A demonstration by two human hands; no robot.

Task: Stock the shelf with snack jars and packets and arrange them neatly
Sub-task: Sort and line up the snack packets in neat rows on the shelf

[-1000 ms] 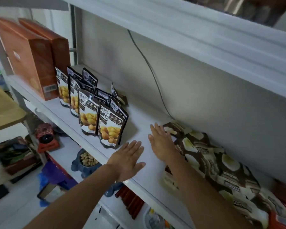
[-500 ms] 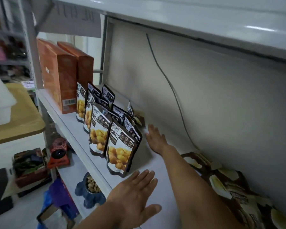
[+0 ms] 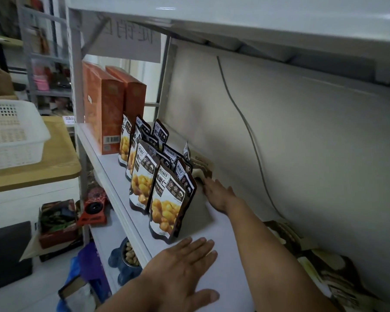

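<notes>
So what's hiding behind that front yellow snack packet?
More matching packets stand in rows behind the front packet. Farther back, a fallen packet lies by the wall, the right hand reaching to it. Their lower halves are covered.

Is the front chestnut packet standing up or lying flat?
Upright. The front packet stands on its base on the shelf, label facing outward.

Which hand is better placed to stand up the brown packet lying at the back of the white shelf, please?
Probably right. The right hand reaches the fallen brown packet behind the upright chestnut pouches; the left hand lies flat near the front edge of the white shelf, with those pouches between.
</notes>
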